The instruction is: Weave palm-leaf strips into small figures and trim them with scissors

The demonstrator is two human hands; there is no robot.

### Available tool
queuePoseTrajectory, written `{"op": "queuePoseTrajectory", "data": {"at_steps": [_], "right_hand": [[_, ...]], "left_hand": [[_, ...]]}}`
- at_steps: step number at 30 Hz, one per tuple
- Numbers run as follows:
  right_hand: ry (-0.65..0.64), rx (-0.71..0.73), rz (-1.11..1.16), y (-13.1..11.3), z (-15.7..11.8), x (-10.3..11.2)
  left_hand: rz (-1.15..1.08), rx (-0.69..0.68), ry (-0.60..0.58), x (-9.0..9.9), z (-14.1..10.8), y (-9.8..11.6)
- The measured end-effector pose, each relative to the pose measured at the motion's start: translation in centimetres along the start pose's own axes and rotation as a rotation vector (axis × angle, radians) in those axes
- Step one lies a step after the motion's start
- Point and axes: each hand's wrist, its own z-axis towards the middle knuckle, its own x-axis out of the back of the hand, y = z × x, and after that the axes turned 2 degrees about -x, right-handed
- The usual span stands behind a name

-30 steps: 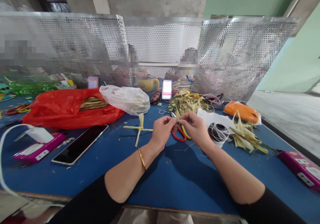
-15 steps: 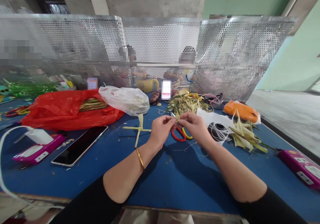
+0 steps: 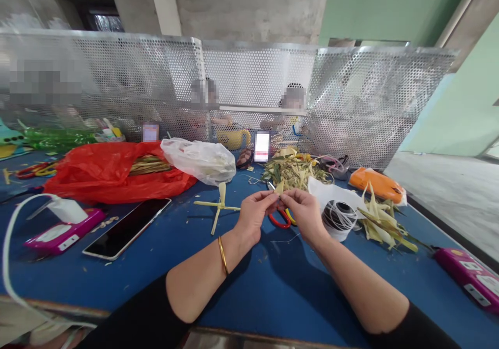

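Over the middle of the blue bench, both hands are up close together, and the small piece of pale leaf is between them, its pointed end sticking up above the fingertips. Compared with half a second ago, everything sits a little lower in view, as if the head had tipped up slightly. The right hand now hides more of the yellow loop of the scissors, while the leaf cross lies as it did, off to the left hand's side.

Both forearms reach forward from black sleeves and slant inward, wrists above the bench. The left hand, below the gold bangle, has its thumb and forefinger closed in a pinch on the leaf; the right hand meets it from the other side with the same closed pinch. Their other fingers are curled under, and I can't make out exactly what those touch.

The scissors lie just under and beyond the hands, blade tips toward the heap of leaf scraps. Near the right wrist stands a spool of thread.
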Motion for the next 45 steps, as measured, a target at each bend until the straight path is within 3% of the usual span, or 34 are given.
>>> {"op": "queuePoseTrajectory", "data": {"at_steps": [7, 12, 14, 19, 25, 29, 35, 41, 45], "right_hand": [[-0.089, 0.066, -0.236, 0.6, 0.2, 0.4], [-0.138, 0.094, -1.074, 0.3, 0.7, 1.6], [-0.142, 0.049, -1.17, 0.7, 0.8, 1.2], [-0.102, -0.015, -1.07, 1.4, 1.7, 0.3], [-0.085, -0.188, -0.681, 0.5, 2.5, 2.6], [-0.149, -0.249, -0.353, -0.4, 1.8, 2.8], [-0.321, -0.269, -0.032, -1.5, 0.2, 1.7], [-0.26, -0.185, 0.015, -2.0, 0.1, 1.3], [-0.316, -0.137, -0.085, -2.2, 0.3, 1.6]], "left_hand": [[-0.016, 0.052, 0.085, 0.2, 0.2, 0.0], [-0.015, 0.057, 0.143, 0.5, 1.0, 1.1], [-0.017, 0.069, 0.147, 0.7, 1.2, 1.3], [-0.025, 0.096, 0.149, 0.8, 1.5, 1.6], [-0.058, 0.103, 0.139, 1.3, 1.6, 2.2], [-0.094, 0.102, 0.154, 1.8, 2.3, 2.3], [-0.182, 0.081, 0.166, 2.1, 3.2, 2.3], [-0.24, 0.06, 0.147, 2.4, 3.4, 2.9], [-0.264, 0.03, 0.164, 2.6, 3.5, 3.1]]}}
